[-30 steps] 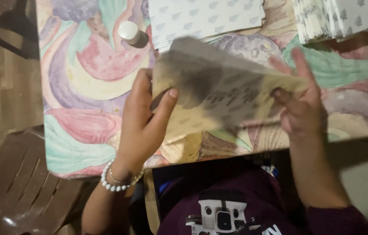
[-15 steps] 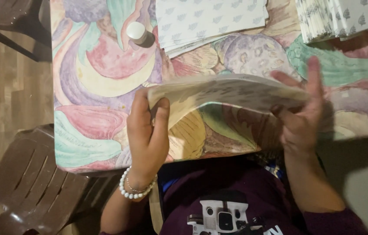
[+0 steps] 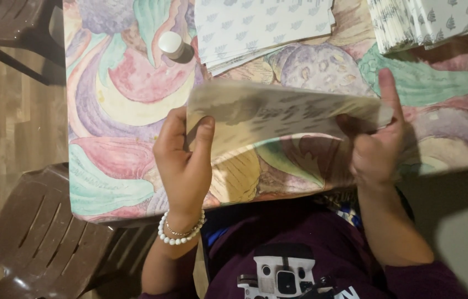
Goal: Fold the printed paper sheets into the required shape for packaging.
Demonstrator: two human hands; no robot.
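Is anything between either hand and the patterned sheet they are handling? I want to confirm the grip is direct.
Nothing visible. The left hand pinches the patterned sheet at one end and the right hand holds the other end directly, above the colourful tablecloth.

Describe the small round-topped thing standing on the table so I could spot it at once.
Start at the table under its swirly pastel cloth, then look to the far side, just left of the flat stack of patterned paper sheets. There stands a small bottle with a round white cap. It is the only upright, rounded thing among flat papers.
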